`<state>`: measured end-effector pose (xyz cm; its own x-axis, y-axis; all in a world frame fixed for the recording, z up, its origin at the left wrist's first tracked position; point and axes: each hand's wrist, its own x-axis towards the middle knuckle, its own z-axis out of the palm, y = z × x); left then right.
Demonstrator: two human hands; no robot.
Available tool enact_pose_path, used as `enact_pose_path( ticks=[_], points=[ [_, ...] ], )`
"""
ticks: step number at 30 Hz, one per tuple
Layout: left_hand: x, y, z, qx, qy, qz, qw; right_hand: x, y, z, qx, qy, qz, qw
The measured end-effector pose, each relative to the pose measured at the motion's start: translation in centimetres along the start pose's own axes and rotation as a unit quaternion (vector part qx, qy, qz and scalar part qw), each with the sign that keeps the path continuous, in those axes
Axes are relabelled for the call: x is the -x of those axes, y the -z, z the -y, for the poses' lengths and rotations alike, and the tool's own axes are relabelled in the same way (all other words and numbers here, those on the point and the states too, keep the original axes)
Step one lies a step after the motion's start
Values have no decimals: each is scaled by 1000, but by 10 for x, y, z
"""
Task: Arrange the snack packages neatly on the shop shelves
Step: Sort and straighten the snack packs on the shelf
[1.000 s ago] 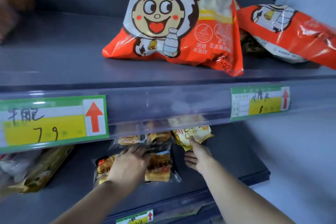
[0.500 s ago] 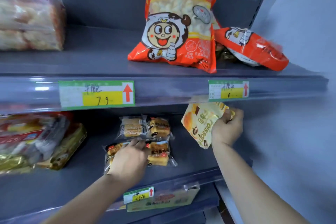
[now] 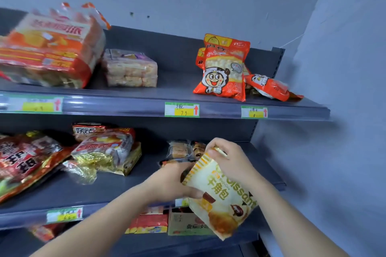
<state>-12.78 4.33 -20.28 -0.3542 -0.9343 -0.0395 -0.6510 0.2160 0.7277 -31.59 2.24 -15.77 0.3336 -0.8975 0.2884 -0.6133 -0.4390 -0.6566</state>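
The croissant packet (image 3: 222, 196) is off the shelves, held tilted in the air in front of the middle shelf (image 3: 87, 190), near that shelf's right end and over its front edge. The right hand (image 3: 236, 162) pinches the packet's top edge, its fingers (image 3: 219, 144) curled tight on the crimped seal. The left hand (image 3: 167, 181) grips the packet's left side, thumb on the printed front, the other fingers hidden behind it.

Behind the hands, towards the back of the middle shelf, lie small clear-wrapped cakes (image 3: 179, 149). At that shelf's left end red and gold bags (image 3: 25, 158) are heaped, with a clear bread pack (image 3: 104, 148) just beside them.

On the upper shelf (image 3: 173, 92) an orange cartoon bag (image 3: 224, 75) stands upright near the right end, with a second orange bag (image 3: 269, 86) lying flat against its right side. A clear cake pack (image 3: 131, 69) sits mid-shelf, touching a large orange pack (image 3: 50, 48) at the left end. Price tags (image 3: 181, 109) are fixed along the front edge
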Motion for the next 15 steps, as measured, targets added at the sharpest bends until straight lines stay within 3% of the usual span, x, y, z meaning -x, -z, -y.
enact_pose_path(
  ticks=[3, 8, 13, 15],
  points=[
    [27, 20, -13, 104, -27, 7, 994, 4, 6, 43, -8, 34, -3, 999],
    [57, 64, -31, 213, -30, -111, 970, -8, 17, 101, -28, 88, -114, 989],
    [70, 109, -44, 372, -35, -257, 891, -22, 32, 125, 22, 108, -327, 939],
    [70, 127, -49, 402, -39, -291, 867, -32, 35, 123, -14, 53, -305, 951]
  ],
)
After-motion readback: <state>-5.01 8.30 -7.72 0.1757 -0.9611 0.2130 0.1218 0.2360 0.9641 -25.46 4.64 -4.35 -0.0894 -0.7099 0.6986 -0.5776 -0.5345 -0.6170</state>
